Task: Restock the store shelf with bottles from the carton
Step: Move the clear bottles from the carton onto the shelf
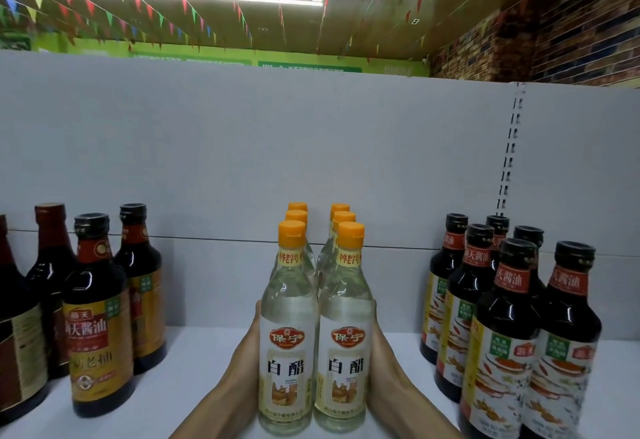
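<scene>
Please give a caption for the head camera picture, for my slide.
Left hand and right hand press two rows of clear bottles on a shelf between dark bottles.

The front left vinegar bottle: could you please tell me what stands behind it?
Two more orange-capped bottles line up behind the front left vinegar bottle, then the grey back panel. Only their caps and shoulders show; bodies and labels are covered.

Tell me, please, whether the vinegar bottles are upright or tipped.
Upright: the vinegar bottles stand on the shelf, orange caps on top.
</scene>
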Tool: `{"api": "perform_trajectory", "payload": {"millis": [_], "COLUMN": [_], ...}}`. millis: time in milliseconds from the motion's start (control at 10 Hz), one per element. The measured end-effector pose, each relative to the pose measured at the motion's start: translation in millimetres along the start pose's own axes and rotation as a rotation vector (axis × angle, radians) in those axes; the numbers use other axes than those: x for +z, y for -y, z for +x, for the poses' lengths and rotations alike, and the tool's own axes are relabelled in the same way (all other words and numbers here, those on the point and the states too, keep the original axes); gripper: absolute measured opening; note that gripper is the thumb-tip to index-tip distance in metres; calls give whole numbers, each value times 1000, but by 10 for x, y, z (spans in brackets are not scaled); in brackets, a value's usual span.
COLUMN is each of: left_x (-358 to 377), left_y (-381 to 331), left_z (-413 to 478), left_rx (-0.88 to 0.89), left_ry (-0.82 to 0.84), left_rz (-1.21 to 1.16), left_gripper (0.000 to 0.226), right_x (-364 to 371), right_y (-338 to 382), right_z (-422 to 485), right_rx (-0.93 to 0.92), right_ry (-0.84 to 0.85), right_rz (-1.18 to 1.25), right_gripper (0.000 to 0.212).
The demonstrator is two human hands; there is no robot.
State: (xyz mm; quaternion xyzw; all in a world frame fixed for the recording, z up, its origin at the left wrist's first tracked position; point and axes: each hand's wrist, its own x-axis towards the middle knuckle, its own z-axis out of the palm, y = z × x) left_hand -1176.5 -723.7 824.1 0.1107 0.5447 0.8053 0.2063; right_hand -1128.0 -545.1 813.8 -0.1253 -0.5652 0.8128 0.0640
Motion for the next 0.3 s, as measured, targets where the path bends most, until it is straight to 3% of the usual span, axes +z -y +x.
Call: {"api": "perform_trajectory", "payload": {"millis": [200, 300], "left_x": [-95, -147], "left_y": [40, -52], "left_z": [79, 93], "left_rx": [14, 94], "left_ry": [-53, -130], "left_rz": [21, 15], "left_gripper": [66, 63], "right_x": [-52, -105], "right_y": [-62, -33], "right_z": [23, 33], "right_rx": [-28, -79], "right_ry": [-55, -117], "right_rz": [-148, -235], "right_gripper": [82, 105]}}
